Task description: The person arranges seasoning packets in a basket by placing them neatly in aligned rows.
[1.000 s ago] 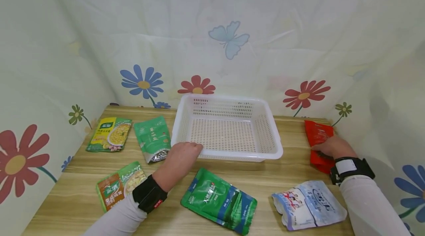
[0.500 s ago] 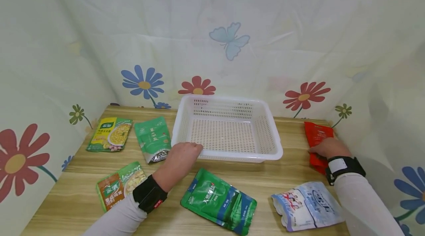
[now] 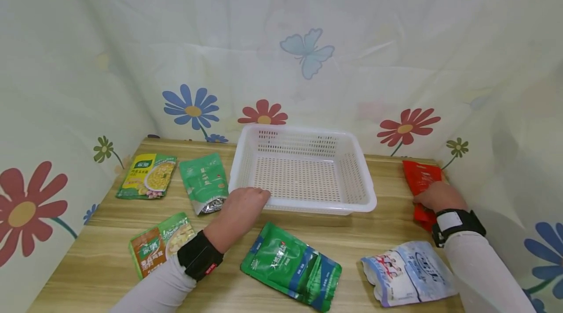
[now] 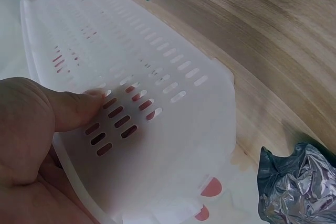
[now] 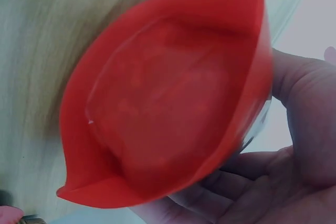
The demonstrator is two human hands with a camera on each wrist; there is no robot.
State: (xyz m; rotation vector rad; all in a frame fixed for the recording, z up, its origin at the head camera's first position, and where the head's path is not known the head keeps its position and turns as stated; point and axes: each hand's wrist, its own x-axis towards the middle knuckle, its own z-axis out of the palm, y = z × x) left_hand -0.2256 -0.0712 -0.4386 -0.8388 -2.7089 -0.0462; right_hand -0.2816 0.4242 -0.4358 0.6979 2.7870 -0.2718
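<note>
left grip [image 3: 239, 212] pinching basket [image 3: 316, 206] | right grip [image 3: 442, 196] holding red pouch [image 5: 163, 98] | risk: pouch could slip if squeezed too lightly

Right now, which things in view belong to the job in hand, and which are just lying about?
In the job:
white basket, gripped by the left hand
red pouch, held by the right hand

Apparently just lying about, in neither hand:
yellow-and-green packet
pale green pouch
brown-and-green packet
green-and-blue pouch
blue-and-white pouch
</note>
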